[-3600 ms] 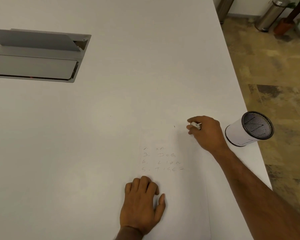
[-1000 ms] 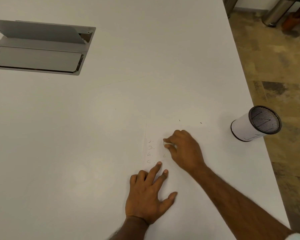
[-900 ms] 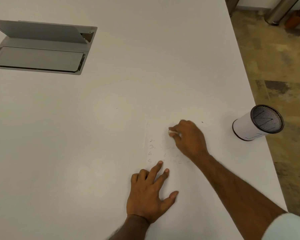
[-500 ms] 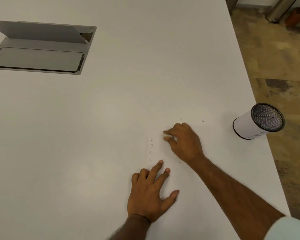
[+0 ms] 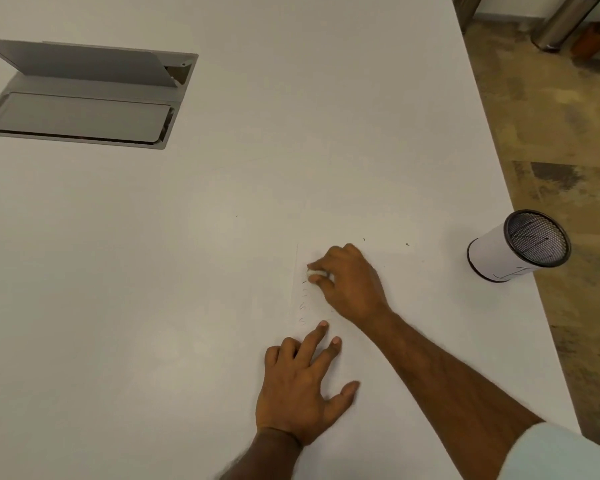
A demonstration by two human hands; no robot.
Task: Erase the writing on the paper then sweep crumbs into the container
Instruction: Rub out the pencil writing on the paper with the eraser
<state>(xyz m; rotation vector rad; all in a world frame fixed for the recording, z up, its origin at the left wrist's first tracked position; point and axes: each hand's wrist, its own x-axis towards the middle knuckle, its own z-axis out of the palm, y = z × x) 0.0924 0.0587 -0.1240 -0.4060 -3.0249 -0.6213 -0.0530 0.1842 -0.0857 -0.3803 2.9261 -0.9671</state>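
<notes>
Head view: right hand (image 5: 352, 289) curled over eraser (image 5: 316, 273)

Eraser (image 5: 317, 274): fingers (image 5: 321, 265) of the right hand (image 5: 352, 289) are hiding most of it.
Writing (image 5: 302, 308): too faint to read; the right hand is covering part.
Bin (image 5: 561, 20): top edge is cutting it off.
Sleeve (image 5: 565, 452): corner is cropping it.

You're working under soft, even overhead light; the white table (image 5: 222, 237) reads dull grey-beige, brighter at centre and dimmer toward the frame's corners. Shadows are faint: a thin soft one hugs your left hand (image 5: 300, 389) and your right hand (image 5: 350, 289). No hard glare anywhere. Wide-angle bending curves the table's edge at the right of the frame. Fine detail is soft, so the pencil marks on the paper (image 5: 378, 341) barely resolve.
</notes>
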